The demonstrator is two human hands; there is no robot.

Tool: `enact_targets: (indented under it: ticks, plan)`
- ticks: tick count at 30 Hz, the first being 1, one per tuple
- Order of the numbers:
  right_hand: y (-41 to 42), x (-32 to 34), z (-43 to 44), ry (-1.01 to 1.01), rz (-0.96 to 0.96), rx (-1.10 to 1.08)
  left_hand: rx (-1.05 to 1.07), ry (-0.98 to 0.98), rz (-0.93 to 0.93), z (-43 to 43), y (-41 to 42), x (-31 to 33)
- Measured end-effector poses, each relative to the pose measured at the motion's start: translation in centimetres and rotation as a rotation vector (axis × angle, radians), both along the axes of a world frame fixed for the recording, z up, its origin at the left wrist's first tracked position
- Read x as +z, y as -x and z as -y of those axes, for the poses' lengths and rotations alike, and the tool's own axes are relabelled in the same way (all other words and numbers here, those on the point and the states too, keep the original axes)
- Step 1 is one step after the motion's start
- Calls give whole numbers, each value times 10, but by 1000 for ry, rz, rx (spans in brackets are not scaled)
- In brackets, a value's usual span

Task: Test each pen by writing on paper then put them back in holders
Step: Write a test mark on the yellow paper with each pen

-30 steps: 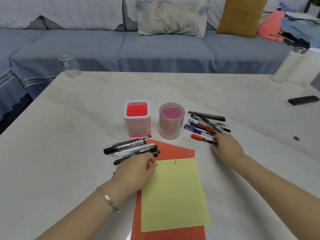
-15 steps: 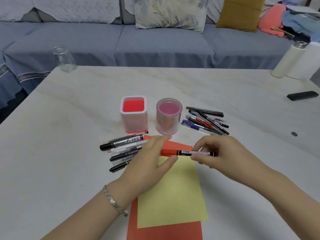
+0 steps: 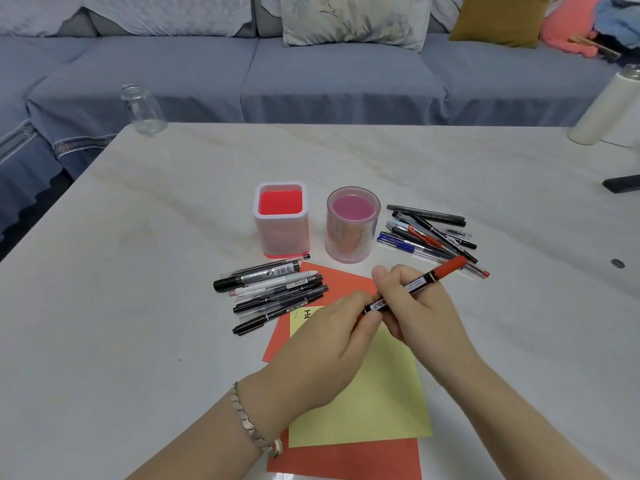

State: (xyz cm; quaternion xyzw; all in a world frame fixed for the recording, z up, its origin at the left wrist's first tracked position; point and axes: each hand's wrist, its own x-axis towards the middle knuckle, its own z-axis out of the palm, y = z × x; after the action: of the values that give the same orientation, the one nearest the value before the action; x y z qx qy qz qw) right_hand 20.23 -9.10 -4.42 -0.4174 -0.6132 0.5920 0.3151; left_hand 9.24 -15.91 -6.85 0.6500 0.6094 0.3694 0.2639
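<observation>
Sofa (image 3: 311,74): grey-blue, running along the far side behind the table, with a patterned cushion (image 3: 356,19) and a mustard one (image 3: 498,19) on it.
Table (image 3: 138,306): pale marble-look top, carrying everything else here.
Paper: a yellow sheet (image 3: 374,403) lies on top of a red sheet (image 3: 346,459); a few handwritten marks show at the yellow sheet's top left corner.
Left hand (image 3: 325,348): over the yellow sheet, its fingers (image 3: 370,320) closed on the lower end of the marker; a metal bracelet (image 3: 252,424) sits at the wrist.
Right hand (image 3: 419,313): just beside the left, its fingers wrapped round the middle of the same marker.
Holders: a square red holder (image 3: 281,223) and a round pink holder (image 3: 352,226) stand side by side beyond the paper; I see no pens in them.
Glass jar (image 3: 142,110): clear, at the far left edge of the table.
Left pen group (image 3: 270,292): mostly black pens lying flat, just left of the red sheet's top corner.
Right pen group (image 3: 429,233): a loose pile just right of the pink holder.
Marker (image 3: 415,284): black body, red cap pointing up and right, held tilted above the paper between both hands.
</observation>
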Motion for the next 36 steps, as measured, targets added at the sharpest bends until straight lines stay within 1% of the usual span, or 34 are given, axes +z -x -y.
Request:
enact_targets:
  ticks: [4, 6, 8, 10, 12, 13, 15, 17, 19, 20, 21, 24, 26, 28, 30, 34, 36]
  plan:
    - [1, -9, 6, 93, -96, 3, -6, 26, 39, 5, 2, -6]
    - [-3, -9, 5, 119, -149, 38, -30, 62, 118, 5, 2, -2]
    - [-8, -6, 2, 117, -166, 77, -63, 142, 215, 3, 4, 2]
    - [-13, -6, 0, 87, -149, 86, -87, 202, 223, 2, 6, 4]
    - [-18, -9, -4, 36, -130, -17, -55, 221, 99, 1, 10, 0]
    - [-22, -12, -8, 12, -113, -97, 4, 214, -5, 0, 14, -7]
    - [-30, -17, -13, -15, -47, -219, 219, 209, -196, 0, 25, -27]
    - [-39, -25, -16, -10, 5, -250, 363, 218, -377, 3, 37, -50]
    - [-47, -34, -15, 9, 19, -247, 341, 142, -608, 6, 45, -79]
    - [-50, -39, -15, 20, 20, -242, 341, 106, -666, 7, 48, -89]
    - [-52, -42, -14, 35, 18, -238, 354, 83, -688, 7, 49, -95]
    - [-55, -48, -17, 97, -10, -247, 378, 17, -664, 2, 36, -92]
    - [-55, -50, -19, 129, -36, -253, 264, -39, -650, -4, 22, -91]
    - [-52, -51, -22, 138, -41, -246, 68, 63, -631, -10, 10, -87]
    - [-48, -55, -24, 108, -23, -242, -38, 179, -613, -16, 3, -85]
    - [-39, -66, -32, 2, 25, -303, -43, 137, -645, -17, 7, -104]
    - [-32, -71, -37, -37, 34, -343, -59, 176, -656, -17, 8, -105]
